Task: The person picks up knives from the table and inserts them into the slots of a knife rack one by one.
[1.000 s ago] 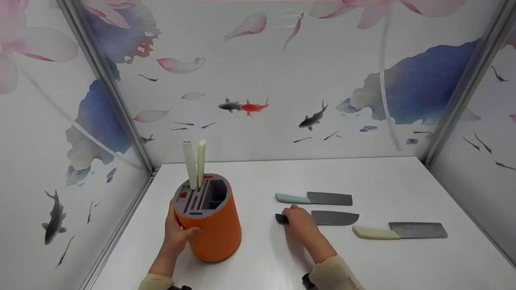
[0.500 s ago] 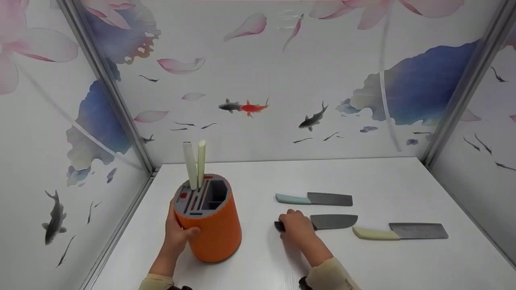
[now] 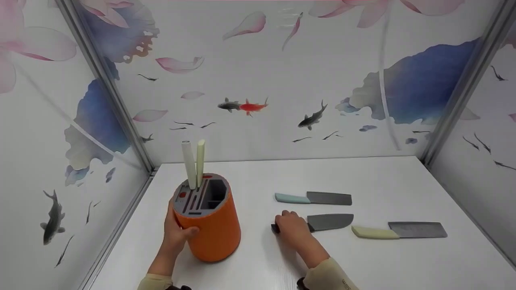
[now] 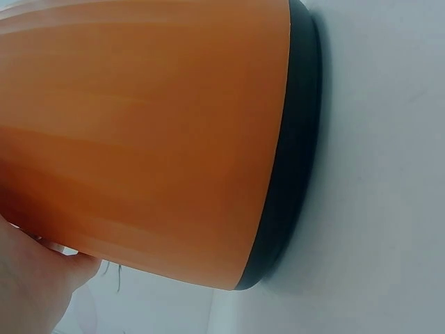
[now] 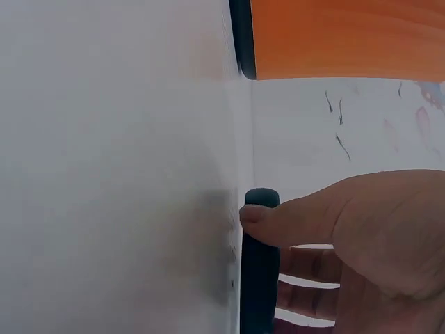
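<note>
Black-handled knife (image 3: 330,222), judged stiff, safest by its handle (image 5: 259,285), was gripped there by right hand (image 3: 296,230), and orange block (image 3: 215,237) at nine o'clock by left hand (image 3: 175,233).

The left forearm (image 3: 162,257) slants up from the bottom edge, its pale sleeve (image 3: 155,281) ending short of the wrist; the left hand (image 3: 176,235) stands raised in a wide grip, its thumb (image 3: 189,232) reaching across to the right, its fingers mostly hidden. The right forearm (image 3: 316,253), likewise sleeved, angles up and leftward from below; the right hand (image 3: 294,229) is low, knuckles uppermost, gripping; in its wrist view the right thumb (image 5: 299,221) lies nearly straight, and the fingers (image 5: 309,264) opposite show only partly.
</note>
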A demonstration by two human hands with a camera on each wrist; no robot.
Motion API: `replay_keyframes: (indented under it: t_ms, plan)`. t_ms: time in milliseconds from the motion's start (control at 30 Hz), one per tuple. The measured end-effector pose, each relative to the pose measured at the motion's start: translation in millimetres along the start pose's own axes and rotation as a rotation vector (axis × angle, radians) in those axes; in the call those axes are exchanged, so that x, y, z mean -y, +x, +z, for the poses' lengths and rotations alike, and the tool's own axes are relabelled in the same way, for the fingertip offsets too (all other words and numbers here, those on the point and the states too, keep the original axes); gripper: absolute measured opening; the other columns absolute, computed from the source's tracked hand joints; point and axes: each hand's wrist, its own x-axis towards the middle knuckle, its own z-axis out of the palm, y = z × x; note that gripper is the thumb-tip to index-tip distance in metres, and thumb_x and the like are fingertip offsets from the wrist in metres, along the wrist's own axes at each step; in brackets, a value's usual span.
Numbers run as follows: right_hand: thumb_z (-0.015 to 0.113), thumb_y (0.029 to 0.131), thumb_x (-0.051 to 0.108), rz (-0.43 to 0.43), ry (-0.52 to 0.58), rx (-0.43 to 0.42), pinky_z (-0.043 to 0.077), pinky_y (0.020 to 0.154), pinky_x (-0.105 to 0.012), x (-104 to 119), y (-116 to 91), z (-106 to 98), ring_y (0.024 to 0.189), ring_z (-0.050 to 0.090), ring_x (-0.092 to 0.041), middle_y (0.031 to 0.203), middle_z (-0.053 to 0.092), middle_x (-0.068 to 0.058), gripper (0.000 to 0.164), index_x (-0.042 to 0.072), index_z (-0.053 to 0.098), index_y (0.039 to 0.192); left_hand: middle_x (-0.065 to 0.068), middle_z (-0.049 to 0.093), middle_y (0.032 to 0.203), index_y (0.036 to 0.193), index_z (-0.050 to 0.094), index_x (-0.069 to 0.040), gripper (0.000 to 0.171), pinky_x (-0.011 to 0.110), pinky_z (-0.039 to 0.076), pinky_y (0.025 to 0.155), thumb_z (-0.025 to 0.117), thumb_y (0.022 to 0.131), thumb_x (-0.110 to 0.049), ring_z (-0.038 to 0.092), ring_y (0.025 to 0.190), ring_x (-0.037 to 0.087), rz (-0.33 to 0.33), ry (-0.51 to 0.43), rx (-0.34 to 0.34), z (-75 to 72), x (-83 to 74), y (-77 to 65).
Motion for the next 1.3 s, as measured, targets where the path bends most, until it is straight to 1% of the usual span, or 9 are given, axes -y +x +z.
replay_keyframes:
  t_ms: [133,333,533,667,767,967,1100,1200,1300]
  plan:
    - [0.077,0.095,0.008,-0.039,0.052,-0.025,0.059,0.071,-0.045,1,-3,-13,0.085,0.062,-0.027,0.094,0.065,-0.010,0.010,0.006,0.071,0.103,0.004,0.054,0.156,0.167,0.027,-0.010,0.114,0.022,0.050,0.112,0.094,0.077,-0.023,0.057,0.135,0.014,0.015,-0.005,0.004,0.7,0.8,0.3]
    - [0.082,0.093,0.013,-0.097,0.167,-0.021,0.060,0.079,-0.042,11,-8,-45,0.092,0.064,-0.022,0.099,0.065,-0.005,0.021,0.008,0.071,0.110,0.007,0.052,0.158,0.168,0.025,-0.007,0.115,0.023,0.050,0.113,0.093,0.077,-0.020,0.056,0.136,0.015,0.051,-0.026,0.020,1.7,0.6,2.1]
    - [0.078,0.096,0.012,-0.157,0.329,-0.032,0.060,0.086,-0.042,19,-17,-80,0.100,0.067,-0.019,0.109,0.067,-0.002,0.021,0.009,0.070,0.115,0.005,0.052,0.158,0.167,0.026,-0.009,0.113,0.022,0.049,0.114,0.092,0.076,-0.016,0.056,0.135,0.014,0.029,-0.009,0.013,0.7,-0.9,1.2]
    - [0.075,0.098,0.012,-0.196,0.437,-0.063,0.060,0.090,-0.042,21,-25,-101,0.104,0.068,-0.018,0.113,0.066,-0.001,0.023,0.011,0.067,0.119,0.003,0.052,0.158,0.167,0.027,-0.011,0.111,0.021,0.048,0.115,0.091,0.077,-0.015,0.056,0.136,0.013,0.002,0.018,0.007,0.6,-0.9,0.6]
    - [0.074,0.099,0.012,-0.212,0.524,-0.086,0.061,0.090,-0.039,20,-31,-114,0.106,0.069,-0.018,0.115,0.065,0.000,0.023,0.012,0.066,0.121,0.002,0.055,0.155,0.167,0.029,-0.012,0.110,0.021,0.049,0.113,0.090,0.075,-0.014,0.057,0.135,0.012,-0.012,0.029,-0.012,2.0,-1.5,0.3]
    - [0.075,0.092,-0.002,-0.263,0.639,-0.186,0.063,0.086,-0.032,13,-38,-132,0.101,0.070,-0.016,0.113,0.065,0.000,0.032,0.011,0.063,0.119,0.002,0.055,0.155,0.167,0.027,-0.011,0.112,0.022,0.051,0.111,0.091,0.076,-0.016,0.058,0.134,0.013,-0.006,0.008,-0.016,3.2,-1.3,0.3]
    - [0.076,0.090,-0.005,-0.248,0.696,-0.242,0.064,0.085,-0.029,9,-44,-142,0.100,0.069,-0.012,0.111,0.066,0.003,0.036,0.011,0.064,0.120,0.000,0.056,0.154,0.167,0.028,-0.011,0.109,0.021,0.051,0.111,0.088,0.076,-0.011,0.058,0.133,0.012,-0.020,0.022,-0.024,3.8,-1.3,-0.8]
    - [0.076,0.088,-0.005,-0.212,0.739,-0.297,0.064,0.084,-0.029,6,-48,-148,0.098,0.069,-0.011,0.107,0.068,0.005,0.037,0.013,0.066,0.120,0.001,0.056,0.154,0.167,0.028,-0.012,0.108,0.022,0.051,0.111,0.086,0.076,-0.007,0.058,0.134,0.013,-0.023,0.029,-0.024,4.1,-1.8,-1.0]
    - [0.076,0.087,-0.006,-0.156,0.791,-0.365,0.065,0.081,-0.028,6,-51,-152,0.094,0.070,-0.012,0.102,0.070,0.005,0.039,0.013,0.068,0.120,0.002,0.055,0.155,0.167,0.028,-0.011,0.108,0.022,0.051,0.111,0.087,0.077,-0.010,0.058,0.134,0.013,-0.013,0.024,-0.017,3.7,-1.6,-0.7]
